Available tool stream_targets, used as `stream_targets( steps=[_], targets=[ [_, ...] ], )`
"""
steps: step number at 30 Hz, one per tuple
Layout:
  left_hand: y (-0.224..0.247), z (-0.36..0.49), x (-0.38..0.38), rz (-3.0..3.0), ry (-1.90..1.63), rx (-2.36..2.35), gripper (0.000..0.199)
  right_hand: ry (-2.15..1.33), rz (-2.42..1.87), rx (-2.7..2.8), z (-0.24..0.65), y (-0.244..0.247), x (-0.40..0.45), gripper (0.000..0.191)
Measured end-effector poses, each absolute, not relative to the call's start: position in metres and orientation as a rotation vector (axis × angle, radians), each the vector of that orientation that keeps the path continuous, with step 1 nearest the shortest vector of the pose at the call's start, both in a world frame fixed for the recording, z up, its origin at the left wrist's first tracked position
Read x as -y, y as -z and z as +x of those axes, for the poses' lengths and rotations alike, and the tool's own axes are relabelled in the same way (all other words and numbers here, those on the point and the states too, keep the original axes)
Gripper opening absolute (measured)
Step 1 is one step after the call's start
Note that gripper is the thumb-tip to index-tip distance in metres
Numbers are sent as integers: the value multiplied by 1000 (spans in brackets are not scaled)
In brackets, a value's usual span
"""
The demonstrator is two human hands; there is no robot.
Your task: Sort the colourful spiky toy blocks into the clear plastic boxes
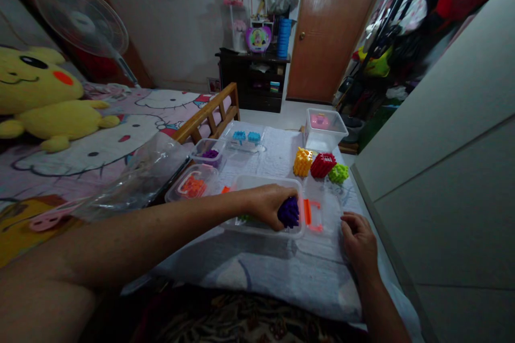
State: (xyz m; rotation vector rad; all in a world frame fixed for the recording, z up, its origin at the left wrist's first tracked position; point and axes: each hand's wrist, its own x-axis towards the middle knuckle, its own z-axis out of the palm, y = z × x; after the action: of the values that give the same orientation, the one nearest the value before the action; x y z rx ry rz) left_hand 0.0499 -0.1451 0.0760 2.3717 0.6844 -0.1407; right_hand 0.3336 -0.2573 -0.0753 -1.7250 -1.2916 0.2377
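My left hand is wrapped round a dark purple bundle of plastic pieces, above the right part of a clear plastic box. A few green pieces show in the box under my wrist. My right hand rests at the table's right side, beside a clear lid with orange clips; its fingers are loosely curled, and whether they hold anything is hidden. Behind the box stand a yellow bundle, a red bundle and a lime green bundle.
Containers with orange pieces, purple pieces and blue pieces line the table's left side. A clear bin stands at the back right. Left are a wooden rail and a plastic bag; a white cabinet borders the right.
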Motion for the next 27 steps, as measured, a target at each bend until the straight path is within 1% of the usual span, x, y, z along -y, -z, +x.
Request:
stream_targets(
  steps=[4, 12, 27],
  targets=[
    [-62, 56, 140, 2397, 213, -734, 54, -236, -1723, 1288, 335, 77, 257, 20],
    [-48, 63, 140, 2574, 249, -736, 51, -240, -1717, 1305, 335, 77, 258, 20],
    [-40, 60, 137, 2579, 252, -705, 55, -240, -1704, 1294, 336, 79, 258, 18]
  ],
)
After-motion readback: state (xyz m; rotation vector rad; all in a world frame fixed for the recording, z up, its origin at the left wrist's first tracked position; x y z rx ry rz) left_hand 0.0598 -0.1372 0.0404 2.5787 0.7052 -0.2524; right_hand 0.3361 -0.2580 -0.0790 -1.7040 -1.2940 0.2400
